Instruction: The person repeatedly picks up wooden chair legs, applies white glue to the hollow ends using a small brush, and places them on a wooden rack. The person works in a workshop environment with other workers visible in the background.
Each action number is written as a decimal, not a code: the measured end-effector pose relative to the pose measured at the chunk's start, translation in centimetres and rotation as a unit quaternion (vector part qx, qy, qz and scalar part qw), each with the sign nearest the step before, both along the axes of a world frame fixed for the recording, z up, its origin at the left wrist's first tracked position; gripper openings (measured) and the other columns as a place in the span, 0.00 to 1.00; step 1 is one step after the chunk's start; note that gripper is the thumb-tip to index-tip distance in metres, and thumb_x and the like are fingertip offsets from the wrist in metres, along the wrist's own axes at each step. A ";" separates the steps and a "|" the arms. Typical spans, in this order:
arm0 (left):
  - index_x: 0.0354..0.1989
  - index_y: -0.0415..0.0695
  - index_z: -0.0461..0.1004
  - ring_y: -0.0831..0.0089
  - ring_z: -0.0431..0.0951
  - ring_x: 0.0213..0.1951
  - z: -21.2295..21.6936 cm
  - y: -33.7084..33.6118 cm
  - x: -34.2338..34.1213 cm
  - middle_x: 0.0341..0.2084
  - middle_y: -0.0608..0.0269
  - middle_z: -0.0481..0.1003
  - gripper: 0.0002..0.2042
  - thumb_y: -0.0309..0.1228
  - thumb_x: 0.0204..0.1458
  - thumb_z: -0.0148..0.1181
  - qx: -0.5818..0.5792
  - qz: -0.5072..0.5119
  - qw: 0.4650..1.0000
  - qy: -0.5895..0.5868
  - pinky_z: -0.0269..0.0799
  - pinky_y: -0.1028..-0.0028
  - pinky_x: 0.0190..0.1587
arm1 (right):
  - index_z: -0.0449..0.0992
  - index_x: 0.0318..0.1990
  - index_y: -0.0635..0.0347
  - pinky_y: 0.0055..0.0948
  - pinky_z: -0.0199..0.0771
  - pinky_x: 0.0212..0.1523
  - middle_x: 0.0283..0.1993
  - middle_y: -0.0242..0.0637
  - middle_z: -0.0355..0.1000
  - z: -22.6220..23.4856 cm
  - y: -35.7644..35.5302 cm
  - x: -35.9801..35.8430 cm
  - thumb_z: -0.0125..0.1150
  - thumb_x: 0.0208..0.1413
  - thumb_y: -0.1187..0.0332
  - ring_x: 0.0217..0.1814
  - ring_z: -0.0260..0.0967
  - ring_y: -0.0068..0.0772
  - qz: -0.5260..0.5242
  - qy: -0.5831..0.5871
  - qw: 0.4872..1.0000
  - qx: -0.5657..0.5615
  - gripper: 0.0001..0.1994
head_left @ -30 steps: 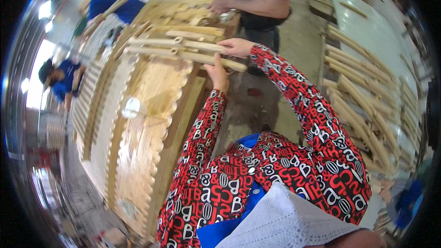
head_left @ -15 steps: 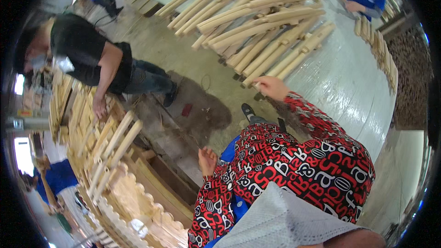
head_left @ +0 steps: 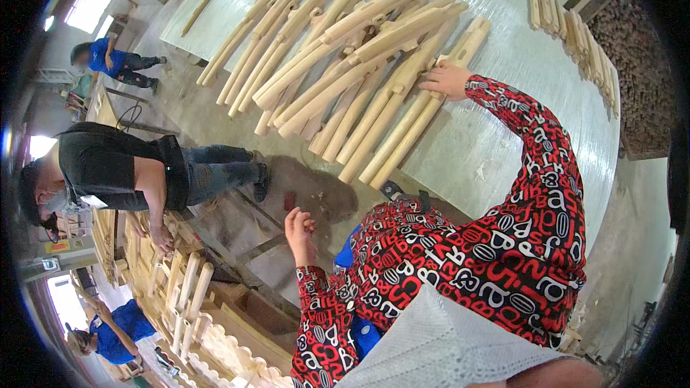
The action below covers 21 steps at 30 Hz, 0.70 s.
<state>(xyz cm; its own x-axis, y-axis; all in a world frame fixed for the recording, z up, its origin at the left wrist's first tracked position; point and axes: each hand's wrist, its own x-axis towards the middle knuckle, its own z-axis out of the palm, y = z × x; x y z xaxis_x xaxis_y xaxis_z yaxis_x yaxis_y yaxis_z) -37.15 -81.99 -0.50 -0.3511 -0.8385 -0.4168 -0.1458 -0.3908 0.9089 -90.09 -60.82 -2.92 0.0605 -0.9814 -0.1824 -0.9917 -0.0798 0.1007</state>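
Pale wooden pieces, made of long rounded bars joined by short crosspieces, lie in a heap point(head_left: 359, 65) on a table covered in whitish sheeting point(head_left: 496, 136). My right hand point(head_left: 447, 80) reaches over the nearest wooden piece point(head_left: 408, 133), its fingers bent down around the bars near the joint; the fingertips are partly hidden. That piece lies at the right edge of the heap, its near ends sticking out past the table. My left hand point(head_left: 300, 236) hovers in front of my body, away from the table, fingers loosely curled and apart, nothing in it.
At left, a person in black point(head_left: 115, 172) handles wooden parts on a bench point(head_left: 237, 323). Another in blue point(head_left: 115, 327) works beyond it, and a third point(head_left: 115, 61) stands farther off. Shorter wooden bars point(head_left: 575, 39) line the table's right edge. Concrete floor point(head_left: 302, 179) separates bench and table.
My right hand has moved from a bar's near end up to the joint of the nearest piece. My left hand has risen slightly. The view has turned, shifting the heap left and down.
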 end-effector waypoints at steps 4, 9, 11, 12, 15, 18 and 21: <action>0.52 0.42 0.68 0.80 0.74 0.31 0.0 2.7 -4.1 0.38 0.62 0.77 0.13 0.32 0.61 0.55 0.014 -0.131 0.990 -0.049 0.70 0.79 0.33 | 0.66 0.58 0.46 0.48 0.60 0.57 0.47 0.37 0.70 0.1 -1.4 -2.5 0.72 0.34 0.59 0.53 0.68 0.41 0.066 -0.060 0.996 0.018 0.37; 0.54 0.41 0.67 0.79 0.74 0.33 -2.2 4.2 0.5 0.39 0.62 0.76 0.15 0.33 0.61 0.55 0.084 -0.169 0.977 -0.103 0.71 0.79 0.36 | 0.68 0.54 0.49 0.47 0.67 0.50 0.48 0.39 0.72 -0.4 -3.1 3.4 0.74 0.32 0.54 0.53 0.70 0.42 0.036 -0.037 0.992 0.118 0.36; 0.54 0.42 0.67 0.79 0.75 0.34 -2.9 3.7 3.8 0.39 0.62 0.76 0.16 0.34 0.60 0.55 0.064 -0.150 0.979 -0.123 0.71 0.78 0.36 | 0.68 0.55 0.48 0.47 0.69 0.48 0.45 0.38 0.73 0.1 -4.4 9.2 0.73 0.32 0.55 0.50 0.71 0.43 0.067 -0.072 0.989 0.107 0.36; 0.54 0.42 0.67 0.79 0.75 0.34 -3.1 3.4 5.3 0.39 0.62 0.76 0.16 0.34 0.60 0.56 0.074 -0.121 0.976 -0.163 0.71 0.78 0.36 | 0.68 0.55 0.48 0.45 0.69 0.47 0.45 0.38 0.73 0.3 -5.6 12.5 0.72 0.32 0.55 0.49 0.72 0.43 0.081 -0.098 0.990 0.065 0.35; 0.59 0.41 0.63 0.71 0.76 0.43 -3.7 2.7 5.8 0.43 0.57 0.76 0.26 0.33 0.55 0.64 -0.006 -0.224 0.969 -0.103 0.72 0.71 0.46 | 0.65 0.58 0.50 0.46 0.72 0.40 0.38 0.43 0.74 4.5 -9.0 18.5 0.70 0.33 0.56 0.41 0.74 0.48 0.114 -0.197 0.973 -0.029 0.38; 0.70 0.44 0.47 0.62 0.66 0.61 -3.1 3.1 2.1 0.59 0.49 0.65 0.45 0.32 0.46 0.72 -0.118 -0.291 0.949 0.006 0.64 0.64 0.62 | 0.61 0.62 0.51 0.48 0.73 0.32 0.30 0.46 0.74 10.0 -13.1 23.5 0.69 0.33 0.56 0.32 0.74 0.53 0.107 -0.292 0.950 -0.043 0.42; 0.72 0.45 0.35 0.61 0.54 0.68 -0.7 4.2 -2.3 0.67 0.50 0.50 0.56 0.32 0.42 0.75 -0.295 -0.252 0.916 0.102 0.54 0.63 0.68 | 0.59 0.65 0.50 0.48 0.74 0.29 0.29 0.47 0.76 15.0 -17.5 29.0 0.69 0.33 0.51 0.30 0.75 0.54 0.103 -0.388 0.912 -0.081 0.46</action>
